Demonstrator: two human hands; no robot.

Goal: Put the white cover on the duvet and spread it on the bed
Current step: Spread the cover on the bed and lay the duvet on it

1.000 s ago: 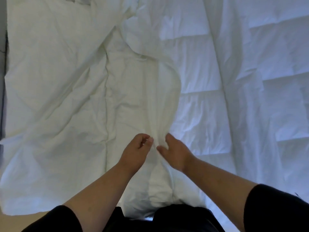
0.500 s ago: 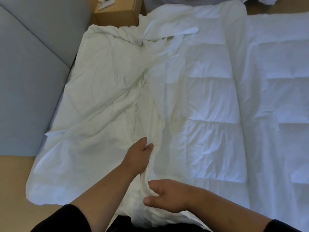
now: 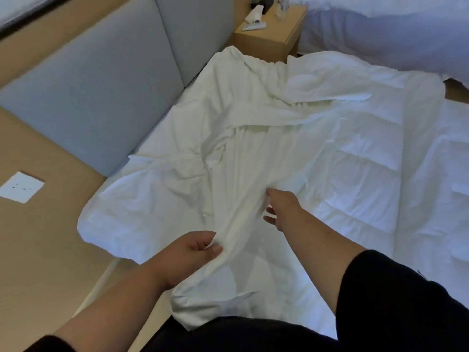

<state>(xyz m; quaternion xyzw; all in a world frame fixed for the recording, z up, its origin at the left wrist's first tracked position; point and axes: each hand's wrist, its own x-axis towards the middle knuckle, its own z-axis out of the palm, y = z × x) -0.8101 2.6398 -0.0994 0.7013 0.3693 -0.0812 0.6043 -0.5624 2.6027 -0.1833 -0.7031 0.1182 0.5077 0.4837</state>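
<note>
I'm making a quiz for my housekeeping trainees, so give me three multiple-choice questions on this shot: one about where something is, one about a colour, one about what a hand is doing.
1. Where does the cover lie?
A. on the nightstand
B. on the quilted duvet, toward the headboard side
C. on the floor

2. What colour is the headboard?
A. grey
B. red
C. green

3. What is the left hand doing?
A. resting flat on the nightstand
B. hanging at the person's side
C. pinching a fold of the cover

Answers:
1 B, the crumpled cover is spread over the duvet next to the headboard.
2 A, its padded panels are grey against the tan wall.
3 C, thumb and fingers close on a raised ridge of cloth, while the right hand reaches to the same ridge farther along.
</note>
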